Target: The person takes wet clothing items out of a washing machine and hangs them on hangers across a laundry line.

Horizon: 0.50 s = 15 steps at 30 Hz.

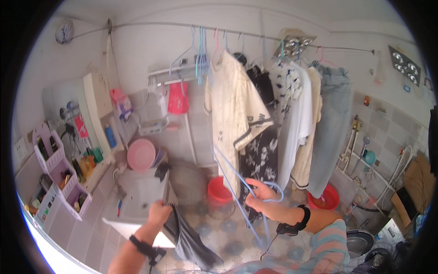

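My left hand (pixel 159 214) grips one end of a black-and-white striped garment (pixel 191 241), which hangs down beside the sink cabinet. In my right hand (pixel 261 197) is a light blue clothes hanger (pixel 236 191); its hook curls out past the hand to the right. The hanger carries no garment. Behind it, a cream short-sleeved shirt (pixel 229 102) and a black floral garment (pixel 260 157) hang from the rod (pixel 157 24). Several spare hangers (pixel 202 51) hang to the left of the shirt.
A white washbasin (pixel 131 198) stands at left, with a pink basin (pixel 141 155) behind it. Red buckets (pixel 219 189) sit on the tiled floor. Grey-blue jeans (pixel 330 130) hang at the rod's right. A lilac shelf rack (pixel 61 171) stands by the mirror (pixel 65 102).
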Motion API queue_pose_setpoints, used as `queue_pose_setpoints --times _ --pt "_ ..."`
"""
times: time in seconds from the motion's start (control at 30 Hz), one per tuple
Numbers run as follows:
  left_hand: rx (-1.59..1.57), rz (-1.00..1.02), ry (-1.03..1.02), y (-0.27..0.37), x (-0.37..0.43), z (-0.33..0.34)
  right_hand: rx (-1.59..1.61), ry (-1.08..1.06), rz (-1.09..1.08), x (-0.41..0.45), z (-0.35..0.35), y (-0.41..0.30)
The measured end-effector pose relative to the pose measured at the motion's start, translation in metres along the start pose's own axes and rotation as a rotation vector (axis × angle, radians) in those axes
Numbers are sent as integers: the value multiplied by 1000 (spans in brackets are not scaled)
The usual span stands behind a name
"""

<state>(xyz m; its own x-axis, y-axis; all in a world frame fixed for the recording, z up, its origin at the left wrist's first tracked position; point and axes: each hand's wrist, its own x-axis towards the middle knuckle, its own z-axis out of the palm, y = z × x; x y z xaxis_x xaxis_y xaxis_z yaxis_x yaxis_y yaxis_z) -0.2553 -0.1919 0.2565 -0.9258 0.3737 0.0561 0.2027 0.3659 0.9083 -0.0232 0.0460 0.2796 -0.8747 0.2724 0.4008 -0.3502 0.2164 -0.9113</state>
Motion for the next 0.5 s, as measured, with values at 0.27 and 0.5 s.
queue_pose_setpoints --times 0.27,0.5 --pt "348 -60 44 8 33 10 -42 -443 332 -27 -4 14" --pt "457 -40 130 -1 17 2 168 -545 412 3 52 42"
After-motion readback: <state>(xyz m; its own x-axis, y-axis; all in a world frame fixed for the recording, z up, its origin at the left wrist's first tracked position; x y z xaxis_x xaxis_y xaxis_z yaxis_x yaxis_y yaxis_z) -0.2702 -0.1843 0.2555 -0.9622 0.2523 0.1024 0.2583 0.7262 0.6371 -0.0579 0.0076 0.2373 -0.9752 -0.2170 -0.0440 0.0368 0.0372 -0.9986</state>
